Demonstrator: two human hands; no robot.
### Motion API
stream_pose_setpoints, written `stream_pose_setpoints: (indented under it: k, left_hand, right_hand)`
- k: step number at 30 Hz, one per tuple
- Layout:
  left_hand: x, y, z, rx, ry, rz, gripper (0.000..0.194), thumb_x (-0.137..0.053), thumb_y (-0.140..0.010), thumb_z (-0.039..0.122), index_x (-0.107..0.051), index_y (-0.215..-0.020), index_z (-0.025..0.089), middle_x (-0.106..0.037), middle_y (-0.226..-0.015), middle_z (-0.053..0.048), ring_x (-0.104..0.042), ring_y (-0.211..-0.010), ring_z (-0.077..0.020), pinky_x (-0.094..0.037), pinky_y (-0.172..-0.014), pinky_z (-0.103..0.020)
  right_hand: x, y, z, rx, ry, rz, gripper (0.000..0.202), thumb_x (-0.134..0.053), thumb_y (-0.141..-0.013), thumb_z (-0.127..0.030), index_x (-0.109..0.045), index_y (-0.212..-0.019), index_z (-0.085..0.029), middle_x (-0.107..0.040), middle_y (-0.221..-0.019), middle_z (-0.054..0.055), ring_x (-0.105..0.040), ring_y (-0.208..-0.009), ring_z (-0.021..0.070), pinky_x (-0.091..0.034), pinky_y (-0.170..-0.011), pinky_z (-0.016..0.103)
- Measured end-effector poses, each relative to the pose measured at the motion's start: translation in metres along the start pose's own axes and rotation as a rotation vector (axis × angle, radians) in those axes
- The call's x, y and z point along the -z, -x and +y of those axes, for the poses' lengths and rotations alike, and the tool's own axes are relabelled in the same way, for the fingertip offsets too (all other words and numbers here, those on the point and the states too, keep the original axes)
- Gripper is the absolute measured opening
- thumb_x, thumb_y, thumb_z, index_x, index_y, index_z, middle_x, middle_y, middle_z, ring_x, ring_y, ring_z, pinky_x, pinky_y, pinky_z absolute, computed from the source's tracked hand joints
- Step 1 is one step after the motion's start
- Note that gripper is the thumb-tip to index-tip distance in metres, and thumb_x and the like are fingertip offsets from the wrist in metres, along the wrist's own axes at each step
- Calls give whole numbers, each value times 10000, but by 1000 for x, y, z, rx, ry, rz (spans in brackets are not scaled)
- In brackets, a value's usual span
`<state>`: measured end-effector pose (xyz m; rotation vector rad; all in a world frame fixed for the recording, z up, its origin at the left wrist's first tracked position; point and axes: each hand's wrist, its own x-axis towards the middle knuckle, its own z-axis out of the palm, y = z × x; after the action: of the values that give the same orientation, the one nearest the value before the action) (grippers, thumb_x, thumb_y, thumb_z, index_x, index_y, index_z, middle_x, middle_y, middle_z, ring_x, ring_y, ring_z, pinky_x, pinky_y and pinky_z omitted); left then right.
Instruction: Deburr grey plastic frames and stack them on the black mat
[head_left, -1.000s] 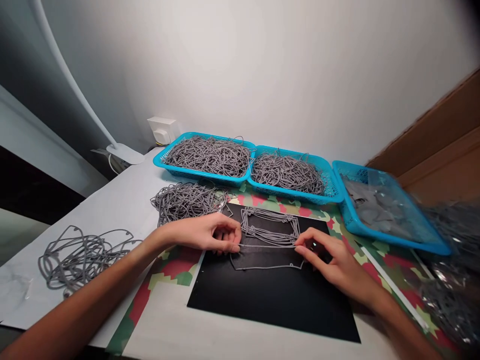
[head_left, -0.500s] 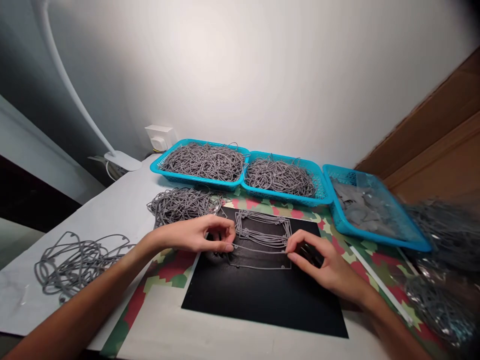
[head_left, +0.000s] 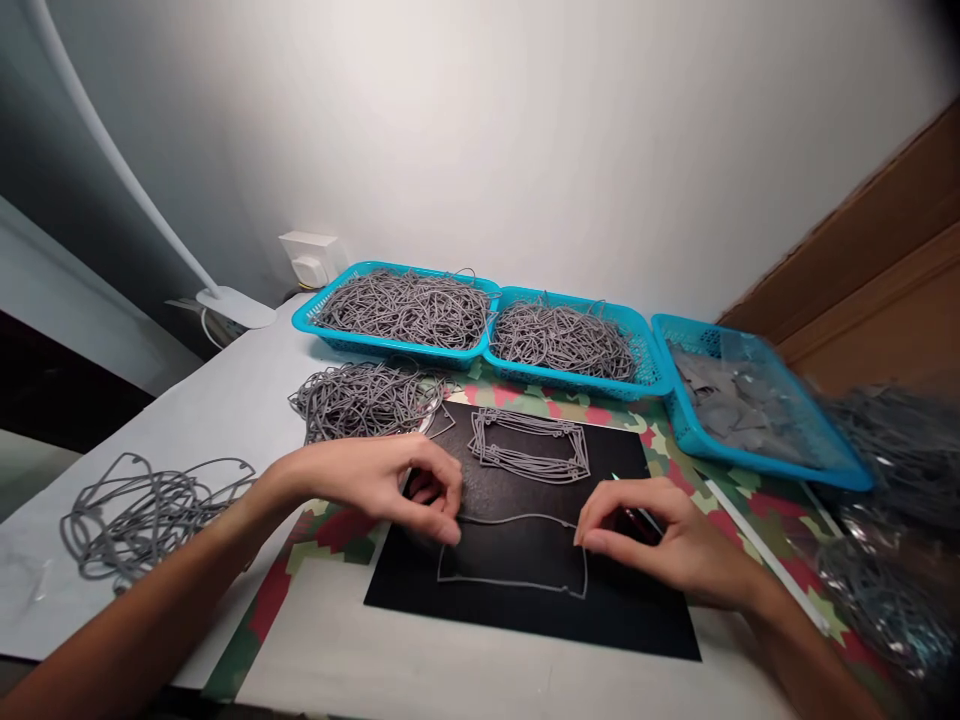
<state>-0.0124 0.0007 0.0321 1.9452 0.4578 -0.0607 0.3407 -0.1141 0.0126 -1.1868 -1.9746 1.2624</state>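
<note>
Head view: thin grey loop (head_left: 502,583) sitting lower middle of the frame
Left hand (head_left: 397,488) is holding its left side in a narrow grip, right hand (head_left: 664,525) is pinching the right side; it's happening over a black mat (head_left: 622,615), just below a stack of similar loops (head_left: 531,466).

PLACE: workshop-like work corner | SIGNS: blue baskets (head_left: 390,344) heaped with grey frames (head_left: 420,310), black mat (head_left: 630,610), lamp (head_left: 236,308)
</note>
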Motion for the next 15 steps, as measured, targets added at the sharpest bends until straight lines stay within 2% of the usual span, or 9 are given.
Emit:
stream_pose_setpoints:
  k: [2,5,9,12,15]
  left_hand:
    - [-2,-4,-4,12,-21,64,373,-758,-1031,508,-755,-849,182,-653,-774,-5,-583,-717,-146,-457,-663,-243]
    - [-5,-9,-6,74,-35,99,393,-800,-982,571,-722,-901,194,-630,-760,12,-586,-696,-151,-440,-622,-245]
    - [-9,-12,-6,106,-139,90,341,-864,-936,540,-757,-945,217,-679,-811,3,-612,-709,-165,-389,-605,-267]
    - [-11,-12,-7,97,-188,92,306,-807,-992,518,-779,-933,220,-703,-839,-9,-601,-722,-171,-361,-613,-284]
    - [-10,-11,-7,94,-149,96,335,-725,-1045,535,-781,-984,210,-718,-873,-22,-600,-741,-177,-380,-625,-285]
  right_hand:
    - [-1,-1,-1,-123,70,38,281,-740,-1065,-521,-789,-966,-262,-761,-872,-3,-651,-761,165,-494,-680,293]
    - [0,-4,-2,-224,193,11,283,-763,-1036,-564,-772,-1012,-283,-718,-874,-21,-566,-723,158,-429,-629,286]
    - [0,-7,-1,-193,301,-61,261,-729,-1068,-529,-729,-1015,-274,-696,-892,-22,-598,-756,164,-422,-666,288]
    - [0,-7,0,-144,324,-101,266,-634,-1134,-497,-692,-1006,-271,-676,-912,-18,-623,-804,174,-448,-750,301]
    - [1,-4,-2,-125,322,-86,295,-552,-1170,-500,-652,-1012,-273,-672,-980,-2,-630,-886,194,-463,-825,318]
